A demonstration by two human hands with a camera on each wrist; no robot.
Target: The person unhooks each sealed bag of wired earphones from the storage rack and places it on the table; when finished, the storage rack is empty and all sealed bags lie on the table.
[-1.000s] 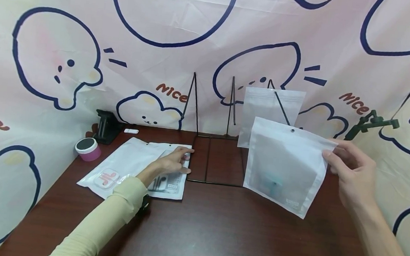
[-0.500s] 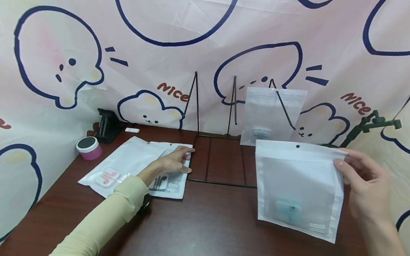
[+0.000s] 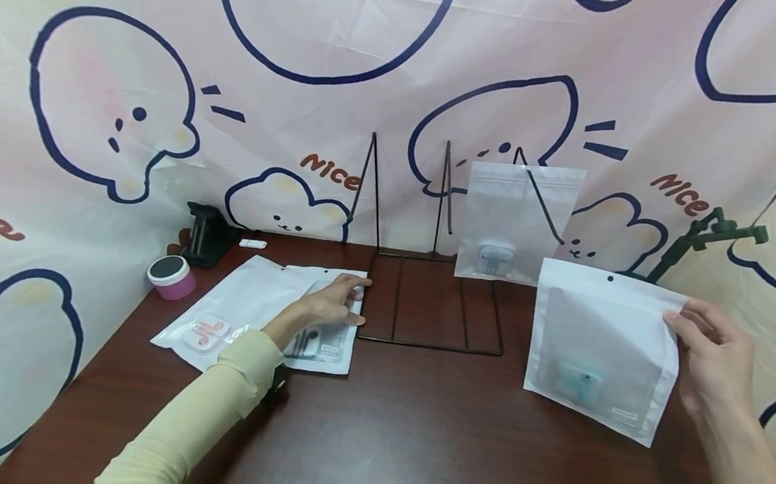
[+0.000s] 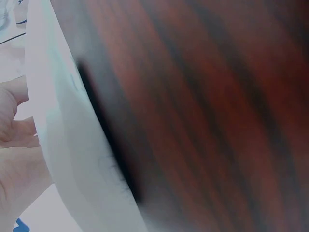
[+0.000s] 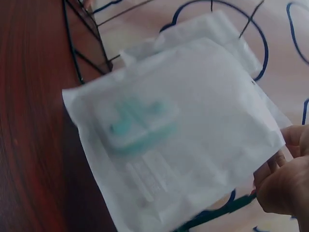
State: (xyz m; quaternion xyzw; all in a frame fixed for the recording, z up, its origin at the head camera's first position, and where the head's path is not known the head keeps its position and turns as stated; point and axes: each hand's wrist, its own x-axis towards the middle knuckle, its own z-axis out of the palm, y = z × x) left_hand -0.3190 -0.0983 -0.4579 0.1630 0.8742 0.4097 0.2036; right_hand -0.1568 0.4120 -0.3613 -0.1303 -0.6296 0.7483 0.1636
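Observation:
My right hand pinches the upper right edge of a white flat zip pouch with a teal item showing through it. The pouch hangs in the air, right of a black wire display rack. In the right wrist view the same pouch spreads out from my right hand. A smaller pouch hangs on the rack's right hook. My left hand lies over two white pouches on the table, extended fingers at the rack's left edge. The left wrist view shows a pouch beside that hand.
A pink jar with a dark lid stands at the far left of the brown table, near a black stand. A small white piece lies behind. A dark green arm-like stand rises at the back right.
My right hand has carried its pouch rightward, away from the rack's right hook, whose tip now shows apart from it. The pouch behind is more visible. My left hand has stayed in place.

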